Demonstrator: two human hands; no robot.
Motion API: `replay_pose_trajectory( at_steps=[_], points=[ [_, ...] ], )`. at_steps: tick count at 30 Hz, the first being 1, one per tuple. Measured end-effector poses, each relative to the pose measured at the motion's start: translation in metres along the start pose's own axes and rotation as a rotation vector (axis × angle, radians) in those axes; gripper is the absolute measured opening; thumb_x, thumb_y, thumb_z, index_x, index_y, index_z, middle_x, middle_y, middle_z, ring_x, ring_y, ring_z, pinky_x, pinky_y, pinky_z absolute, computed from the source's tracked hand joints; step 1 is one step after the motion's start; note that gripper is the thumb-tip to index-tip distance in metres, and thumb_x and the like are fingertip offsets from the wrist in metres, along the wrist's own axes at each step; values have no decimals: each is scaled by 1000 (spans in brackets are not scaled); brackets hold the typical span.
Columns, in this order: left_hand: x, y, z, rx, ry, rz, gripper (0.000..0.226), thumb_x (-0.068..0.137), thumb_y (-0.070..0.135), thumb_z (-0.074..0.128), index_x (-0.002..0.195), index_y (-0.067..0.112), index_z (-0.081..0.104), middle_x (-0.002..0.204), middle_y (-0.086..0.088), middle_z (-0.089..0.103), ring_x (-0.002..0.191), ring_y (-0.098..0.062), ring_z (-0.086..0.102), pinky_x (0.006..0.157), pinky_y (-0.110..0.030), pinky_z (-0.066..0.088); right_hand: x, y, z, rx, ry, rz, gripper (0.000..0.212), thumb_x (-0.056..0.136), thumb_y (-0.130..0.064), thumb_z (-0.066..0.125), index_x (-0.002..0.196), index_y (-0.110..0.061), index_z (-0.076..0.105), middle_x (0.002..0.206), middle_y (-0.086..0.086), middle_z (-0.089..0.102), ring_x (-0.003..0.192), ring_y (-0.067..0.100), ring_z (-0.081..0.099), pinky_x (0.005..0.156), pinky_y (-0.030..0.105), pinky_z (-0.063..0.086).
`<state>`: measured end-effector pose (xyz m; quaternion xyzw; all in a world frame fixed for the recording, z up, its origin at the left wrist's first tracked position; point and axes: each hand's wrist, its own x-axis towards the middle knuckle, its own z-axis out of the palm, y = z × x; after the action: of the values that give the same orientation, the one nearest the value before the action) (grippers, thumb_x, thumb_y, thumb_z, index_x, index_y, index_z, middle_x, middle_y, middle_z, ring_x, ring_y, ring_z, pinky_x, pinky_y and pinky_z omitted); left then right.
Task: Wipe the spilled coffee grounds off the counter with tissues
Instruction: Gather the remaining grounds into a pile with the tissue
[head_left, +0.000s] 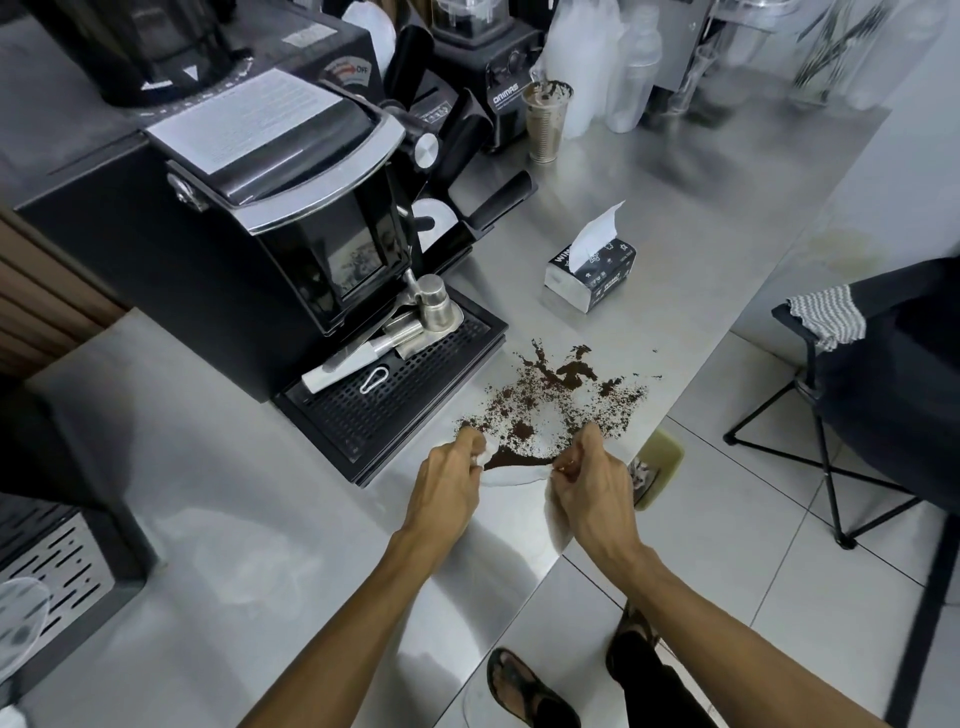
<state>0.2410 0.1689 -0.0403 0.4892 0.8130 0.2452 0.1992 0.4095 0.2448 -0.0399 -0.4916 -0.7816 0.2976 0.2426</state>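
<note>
Dark coffee grounds (556, 400) lie scattered on the steel counter (270, 519) near its right edge. A white tissue (511, 474) lies flat at the near side of the spill, with a heap of grounds on its far edge. My left hand (449, 483) pinches the tissue's left end. My right hand (589, 480) pinches its right end, and more white tissue hangs below that hand. A black tissue pack (592, 278) with one sheet sticking up stands further back on the counter.
A black coffee grinder (291, 218) with a drip tray (395, 389) holding metal tools stands left of the spill. Blender, plastic cup (545, 122) and bottles crowd the back. Right of the counter edge are tiled floor, a folding chair (857, 364) and a bin (657, 467).
</note>
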Motion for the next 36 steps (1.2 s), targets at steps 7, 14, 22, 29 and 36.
replay_pose_trajectory(
  at_steps=[7, 14, 22, 29, 36],
  points=[
    [5, -1, 2, -14, -3, 33, 31, 86, 3, 65, 107, 24, 55, 99, 2, 69, 87, -17, 66, 79, -37, 56, 15, -8, 7, -88, -62, -12, 31, 83, 4, 55, 90, -16, 31, 71, 12, 64, 57, 34, 58, 49, 49, 50],
    [7, -4, 4, -28, -10, 17, 31, 86, 4, 65, 105, 26, 53, 101, 6, 68, 88, -16, 66, 81, -36, 54, 18, -20, 15, -55, -8, 34, 41, 83, -20, 73, 93, -15, 33, 68, 5, 56, 57, 27, 51, 49, 35, 40],
    [7, -5, 5, -33, -15, 13, 34, 86, 6, 67, 104, 30, 50, 100, 6, 67, 89, -16, 66, 80, -38, 55, 24, -23, 28, -4, 44, -16, 46, 72, 9, 69, 90, -12, 31, 60, 9, 51, 51, 32, 50, 44, 44, 41],
    [6, -6, 5, -12, -27, 17, 29, 89, 5, 63, 107, 25, 52, 101, 2, 66, 89, -18, 64, 80, -39, 55, 32, -24, 38, -24, 59, -118, 40, 69, 18, 50, 86, -12, 30, 64, 9, 43, 54, 21, 34, 43, 45, 35],
    [5, -4, 2, 4, -75, 13, 28, 89, 12, 58, 108, 30, 47, 100, 0, 65, 89, -21, 63, 78, -42, 54, 37, -21, 41, 9, 21, -150, 38, 71, 19, 42, 88, -12, 29, 60, 10, 41, 52, 15, 28, 41, 48, 32]
  ],
)
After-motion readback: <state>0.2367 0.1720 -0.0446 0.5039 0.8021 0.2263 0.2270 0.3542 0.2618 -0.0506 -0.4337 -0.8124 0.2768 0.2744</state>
